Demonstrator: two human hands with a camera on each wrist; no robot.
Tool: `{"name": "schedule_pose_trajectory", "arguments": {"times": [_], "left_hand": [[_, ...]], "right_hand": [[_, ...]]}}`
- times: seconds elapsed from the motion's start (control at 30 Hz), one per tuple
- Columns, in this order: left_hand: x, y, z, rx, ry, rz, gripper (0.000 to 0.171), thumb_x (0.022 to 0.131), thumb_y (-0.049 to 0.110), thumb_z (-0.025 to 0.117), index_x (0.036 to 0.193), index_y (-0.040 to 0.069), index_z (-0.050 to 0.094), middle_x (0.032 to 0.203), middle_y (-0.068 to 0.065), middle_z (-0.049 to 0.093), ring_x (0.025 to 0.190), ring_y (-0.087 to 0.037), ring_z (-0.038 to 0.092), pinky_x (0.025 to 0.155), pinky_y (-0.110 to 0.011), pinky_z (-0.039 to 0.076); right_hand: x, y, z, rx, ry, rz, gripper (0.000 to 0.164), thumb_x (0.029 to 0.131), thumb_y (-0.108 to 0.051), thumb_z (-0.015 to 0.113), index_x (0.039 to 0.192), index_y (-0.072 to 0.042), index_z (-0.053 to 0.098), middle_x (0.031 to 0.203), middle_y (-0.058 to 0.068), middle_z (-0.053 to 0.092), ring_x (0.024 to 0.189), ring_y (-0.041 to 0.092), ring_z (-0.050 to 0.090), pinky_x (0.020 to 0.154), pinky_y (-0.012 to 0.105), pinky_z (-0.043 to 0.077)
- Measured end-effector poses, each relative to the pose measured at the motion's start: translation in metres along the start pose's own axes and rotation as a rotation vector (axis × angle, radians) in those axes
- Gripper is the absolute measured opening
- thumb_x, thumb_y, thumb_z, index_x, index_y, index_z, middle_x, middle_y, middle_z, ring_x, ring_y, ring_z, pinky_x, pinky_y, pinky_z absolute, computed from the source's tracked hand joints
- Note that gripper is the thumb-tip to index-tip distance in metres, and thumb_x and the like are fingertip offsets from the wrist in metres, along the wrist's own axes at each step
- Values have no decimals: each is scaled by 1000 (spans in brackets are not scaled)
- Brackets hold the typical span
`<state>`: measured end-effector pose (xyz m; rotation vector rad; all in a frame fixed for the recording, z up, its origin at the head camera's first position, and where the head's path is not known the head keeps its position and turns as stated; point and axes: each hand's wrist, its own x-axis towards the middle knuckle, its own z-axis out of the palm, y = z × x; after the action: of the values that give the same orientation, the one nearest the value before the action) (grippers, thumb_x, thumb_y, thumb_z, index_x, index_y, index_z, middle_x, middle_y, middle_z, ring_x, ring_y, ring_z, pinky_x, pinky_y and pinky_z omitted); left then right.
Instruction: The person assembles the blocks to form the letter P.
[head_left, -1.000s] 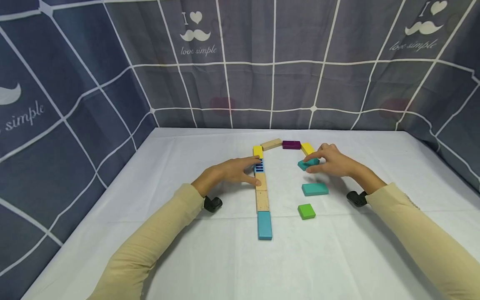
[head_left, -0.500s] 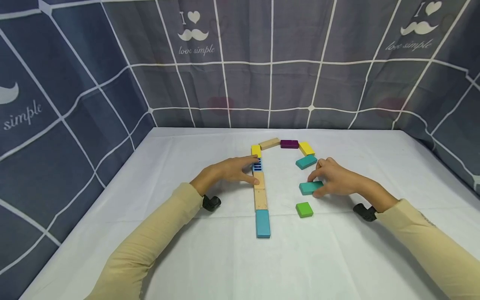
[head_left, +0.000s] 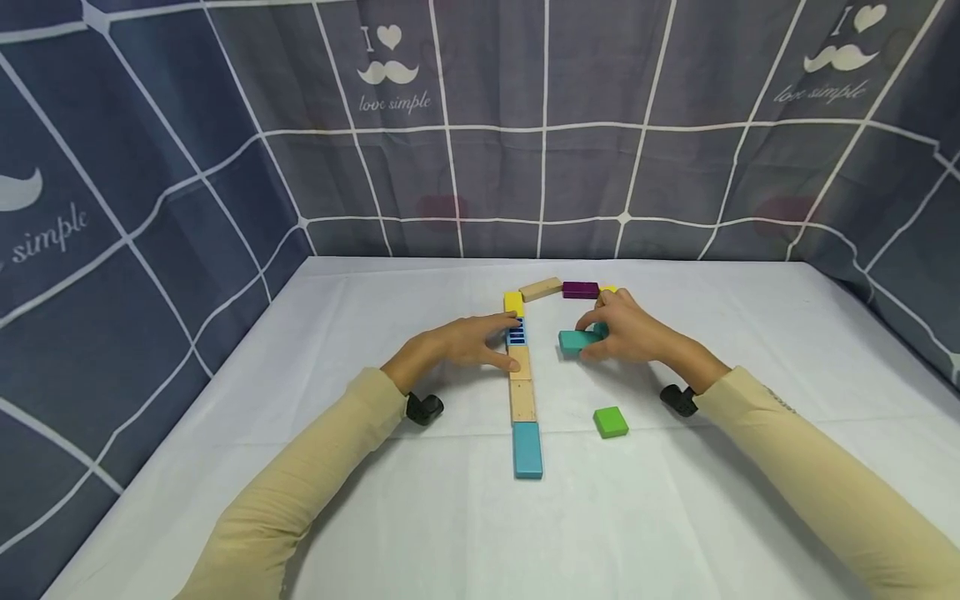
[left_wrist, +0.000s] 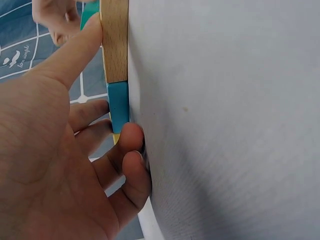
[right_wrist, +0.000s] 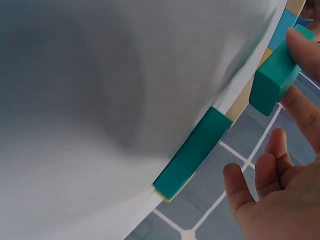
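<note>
My left hand (head_left: pixel 467 340) lies beside a straight row of blocks, its fingertips at a blue slotted block (head_left: pixel 517 336) and its thumb at a wooden block (head_left: pixel 521 360). In the left wrist view the thumb touches the wooden block (left_wrist: pixel 115 45), while fingers reach the blue block (left_wrist: pixel 119 107). Thumb and finger of my right hand (head_left: pixel 633 332) pinch a teal block (head_left: pixel 576 342), raised off the cloth. A second teal block (right_wrist: pixel 192 155) lies on the table behind it, mostly hidden by that hand in the head view.
The row also has a yellow block (head_left: pixel 513 303), another wooden block (head_left: pixel 522 401) and a light blue block (head_left: pixel 528 450). A tilted wooden block (head_left: pixel 541 289), a purple block (head_left: pixel 581 290) and a partly covered yellow block curve rightward. A green block (head_left: pixel 611 422) lies nearer me.
My right hand let go of the farther teal block, took hold of the nearer one and carried it up, left and away from me. My left hand stayed at the row.
</note>
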<state>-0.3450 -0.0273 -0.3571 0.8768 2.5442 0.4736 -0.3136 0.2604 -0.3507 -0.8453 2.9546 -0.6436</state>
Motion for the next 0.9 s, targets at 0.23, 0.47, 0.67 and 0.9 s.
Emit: {"name": "schedule_pose_trajectory", "arguments": {"times": [0.23,0.47,0.67,0.9], "left_hand": [[0,2,0,-8,4,-5,89,87,57,68,157,19,28,162,-2,25,148,-20,19,118,-40,19],[0,1,0,-9,7,-11,89,87,57,69,157,19,29,161,-2,25,148,-20,19,118,-41,20],[0,1,0,-6,7,-3,88,87,57,68,157,18,30,162,-2,25,148,-20,19,118,-41,19],[-1,2,0,-11,5,-10,88,87,57,68,157,19,30,161,-2,25,148,-20,19,118,-42,20]], "right_hand": [[24,1,0,-66,-20,29,35,77,-23,83,108,-8,76,99,14,52,97,31,37,80,42,33],[33,4,2,-86,-49,56,37,78,-24,83,111,-7,75,101,15,55,96,31,39,79,43,34],[37,4,5,-106,-92,69,38,80,-25,82,114,-8,75,100,14,56,95,31,39,77,41,34],[39,1,5,-123,-110,88,41,80,-27,81,116,-8,74,103,15,54,96,31,38,77,41,34]]}}
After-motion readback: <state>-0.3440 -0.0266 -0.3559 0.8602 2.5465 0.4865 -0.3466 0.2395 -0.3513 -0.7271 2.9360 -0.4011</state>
